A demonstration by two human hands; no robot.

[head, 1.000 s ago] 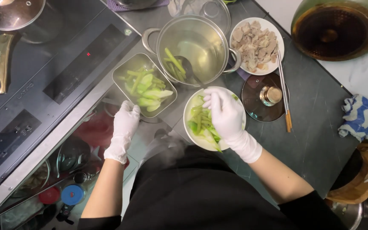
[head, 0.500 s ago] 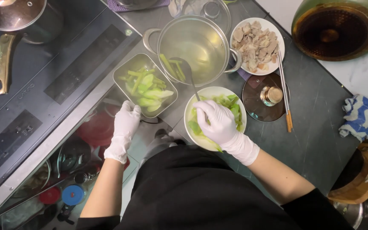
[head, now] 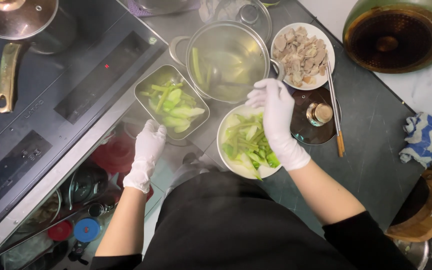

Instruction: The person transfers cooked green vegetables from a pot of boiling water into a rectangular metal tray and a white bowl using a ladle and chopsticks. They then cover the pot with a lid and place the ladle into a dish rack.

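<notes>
Right hand point(head: 276, 112), white-gloved, grip closed around the thin handle of a dark ladle point(head: 228, 84) that reaches into the steaming steel pot point(head: 228, 52). The hand hovers over the round white bowl of cut green vegetables point(head: 246, 142) on the dark bench point(head: 371, 150). Left hand point(head: 148, 147), gloved, fingers curled on the near corner of the rectangular steel tray of greens point(head: 172, 100).

The right hand point(head: 276, 112) has lifted off the greens in the white bowl point(head: 226, 131) to the pot point(head: 228, 57) rim, gripping the ladle handle point(head: 236, 85).
</notes>
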